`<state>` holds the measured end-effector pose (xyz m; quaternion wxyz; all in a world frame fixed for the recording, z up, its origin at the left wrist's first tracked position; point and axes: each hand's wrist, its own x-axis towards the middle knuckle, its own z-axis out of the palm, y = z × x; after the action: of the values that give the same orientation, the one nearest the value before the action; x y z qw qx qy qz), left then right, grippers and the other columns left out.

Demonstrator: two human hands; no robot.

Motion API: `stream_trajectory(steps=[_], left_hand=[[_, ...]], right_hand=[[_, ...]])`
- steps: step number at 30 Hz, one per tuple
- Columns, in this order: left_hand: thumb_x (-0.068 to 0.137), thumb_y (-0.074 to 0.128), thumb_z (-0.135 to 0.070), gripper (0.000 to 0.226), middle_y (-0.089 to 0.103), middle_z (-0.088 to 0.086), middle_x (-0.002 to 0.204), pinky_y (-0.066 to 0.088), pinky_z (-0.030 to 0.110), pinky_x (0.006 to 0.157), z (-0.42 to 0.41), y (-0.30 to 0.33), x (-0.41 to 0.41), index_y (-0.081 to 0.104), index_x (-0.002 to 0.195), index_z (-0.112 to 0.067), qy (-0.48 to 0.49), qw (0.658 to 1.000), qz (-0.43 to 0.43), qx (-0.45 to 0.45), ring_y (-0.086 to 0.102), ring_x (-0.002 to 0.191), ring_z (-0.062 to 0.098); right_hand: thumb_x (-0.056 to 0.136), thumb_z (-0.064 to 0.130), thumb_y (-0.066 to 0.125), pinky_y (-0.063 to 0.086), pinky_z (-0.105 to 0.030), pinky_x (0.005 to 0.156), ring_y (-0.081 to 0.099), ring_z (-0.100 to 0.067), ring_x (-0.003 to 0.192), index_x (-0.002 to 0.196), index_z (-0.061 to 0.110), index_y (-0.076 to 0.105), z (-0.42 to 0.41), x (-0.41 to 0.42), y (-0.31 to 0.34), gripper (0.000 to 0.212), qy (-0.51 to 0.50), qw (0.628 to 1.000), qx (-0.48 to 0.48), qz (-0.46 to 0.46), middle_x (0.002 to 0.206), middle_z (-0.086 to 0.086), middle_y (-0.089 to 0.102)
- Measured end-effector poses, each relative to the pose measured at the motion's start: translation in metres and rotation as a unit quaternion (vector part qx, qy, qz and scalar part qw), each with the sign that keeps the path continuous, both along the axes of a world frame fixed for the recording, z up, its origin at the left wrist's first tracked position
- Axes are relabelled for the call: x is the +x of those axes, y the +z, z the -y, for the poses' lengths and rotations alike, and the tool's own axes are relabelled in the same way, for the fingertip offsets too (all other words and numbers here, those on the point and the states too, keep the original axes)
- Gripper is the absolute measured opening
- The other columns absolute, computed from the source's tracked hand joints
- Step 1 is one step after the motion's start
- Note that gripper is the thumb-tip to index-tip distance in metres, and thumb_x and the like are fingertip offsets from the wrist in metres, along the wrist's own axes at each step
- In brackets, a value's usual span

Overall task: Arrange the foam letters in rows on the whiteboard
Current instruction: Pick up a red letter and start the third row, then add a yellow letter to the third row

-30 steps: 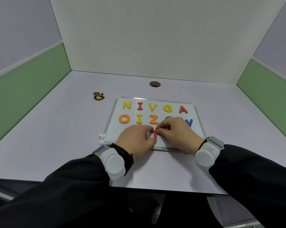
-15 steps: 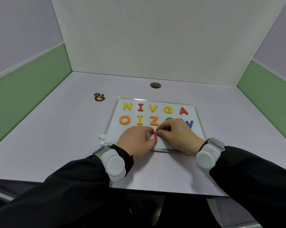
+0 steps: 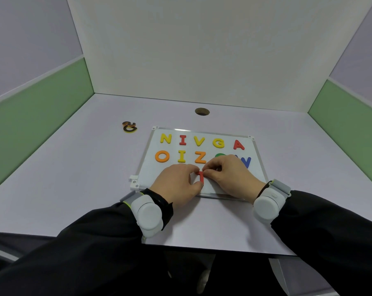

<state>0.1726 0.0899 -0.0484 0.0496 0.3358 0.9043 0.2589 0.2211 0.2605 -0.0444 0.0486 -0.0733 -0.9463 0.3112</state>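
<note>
The whiteboard (image 3: pixel 147 159) lies on the table (image 3: pixel 74 178). Its top row of foam letters reads N I V G A; the second reads O I Z, a half-hidden green letter (image 3: pixel 220 155), and W. Left hand (image 3: pixel 177 185) and right hand (image 3: pixel 230 176) pinch a red letter (image 3: pixel 201 177) low on the board, fingers curled round it.

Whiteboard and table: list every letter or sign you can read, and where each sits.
"N I V G A": top row of the whiteboard.
"O I Z": second row; then a green letter, unreadable, and a blue letter, likely W.
Red letter pinched by both hands: unreadable.
Letters stacked on the table: unreadable.
</note>
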Motion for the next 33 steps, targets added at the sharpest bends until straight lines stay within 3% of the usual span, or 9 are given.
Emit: stream_trajectory(steps=[3,8,12,15,17,21,27,33], left_hand=[[0.093,0.054,-0.042,0.044,0.062,-0.007,0.095,0.044,0.024,0.078,0.0,0.0,0.0,0.058,0.133,-0.025,-0.001,1.0,0.001,0.0,0.051,0.084,0.011],[0.093,0.054,-0.043,0.054,0.066,0.0,0.115,0.047,0.029,0.093,0.002,0.004,-0.004,0.049,0.143,-0.024,-0.012,0.999,0.029,-0.008,0.059,0.102,0.016],[0.094,0.053,-0.041,0.044,0.061,-0.013,0.086,0.042,0.023,0.08,0.014,0.009,-0.022,0.056,0.135,-0.026,0.009,1.0,0.029,0.009,0.055,0.086,0.008],[0.093,0.054,-0.039,0.037,0.057,-0.015,0.08,0.041,0.024,0.079,0.026,0.016,-0.047,0.063,0.126,-0.026,0.044,0.999,0.01,0.009,0.054,0.086,0.01],[0.092,0.055,-0.037,0.034,0.058,-0.014,0.083,0.042,0.025,0.08,0.034,0.02,-0.066,0.065,0.122,-0.025,0.073,0.997,0.003,0.008,0.054,0.086,0.011],[0.091,0.056,-0.033,0.032,0.064,-0.005,0.098,0.045,0.029,0.083,0.051,0.021,-0.102,0.065,0.121,-0.022,0.133,0.991,0.001,0.007,0.057,0.091,0.015],[0.091,0.056,-0.028,0.034,0.061,-0.004,0.096,0.042,0.028,0.08,0.075,0.01,-0.153,0.065,0.122,-0.018,0.19,0.982,-0.008,-0.004,0.056,0.094,0.019],[0.085,0.06,-0.029,0.035,0.055,0.007,0.119,0.045,0.033,0.077,0.083,-0.003,-0.192,0.063,0.116,-0.013,0.258,0.966,-0.021,-0.007,0.059,0.097,0.029]], right_hand=[[0.092,0.032,0.065,0.053,-0.024,0.086,0.062,-0.01,0.093,0.105,0.019,0.076,0.0,0.0,0.0,0.021,-0.001,1.0,0.001,0.003,0.101,0.005,0.07],[0.09,0.027,0.067,0.049,-0.02,0.078,0.062,-0.009,0.091,0.099,0.019,0.076,-0.002,-0.003,0.002,0.015,-0.016,0.999,-0.028,0.0,0.095,0.006,0.071],[0.088,0.022,0.067,0.043,-0.015,0.07,0.062,-0.004,0.081,0.091,0.018,0.077,0.001,-0.017,0.011,0.011,-0.017,0.999,-0.037,-0.026,0.085,0.008,0.071],[0.087,0.021,0.067,0.048,-0.018,0.071,0.065,-0.004,0.08,0.088,0.018,0.077,0.01,-0.036,0.019,0.011,-0.007,0.998,-0.048,-0.04,0.084,0.01,0.072],[0.086,0.02,0.067,0.052,-0.021,0.072,0.065,-0.004,0.077,0.088,0.017,0.077,0.018,-0.052,0.021,0.011,0.001,0.998,-0.051,-0.044,0.08,0.011,0.071],[0.086,0.018,0.067,0.044,-0.012,0.067,0.062,-0.002,0.077,0.089,0.017,0.077,0.04,-0.088,0.024,0.011,0.025,0.997,-0.049,-0.049,0.081,0.011,0.069],[0.083,0.015,0.067,0.046,-0.019,0.076,0.064,-0.012,0.085,0.09,0.013,0.077,0.073,-0.145,0.019,0.012,0.049,0.997,-0.045,-0.04,0.09,0.001,0.075],[0.081,0.014,0.069,0.042,-0.019,0.076,0.06,-0.01,0.083,0.096,0.016,0.076,0.095,-0.191,0.006,0.016,0.061,0.997,-0.039,-0.04,0.096,0.001,0.073]])
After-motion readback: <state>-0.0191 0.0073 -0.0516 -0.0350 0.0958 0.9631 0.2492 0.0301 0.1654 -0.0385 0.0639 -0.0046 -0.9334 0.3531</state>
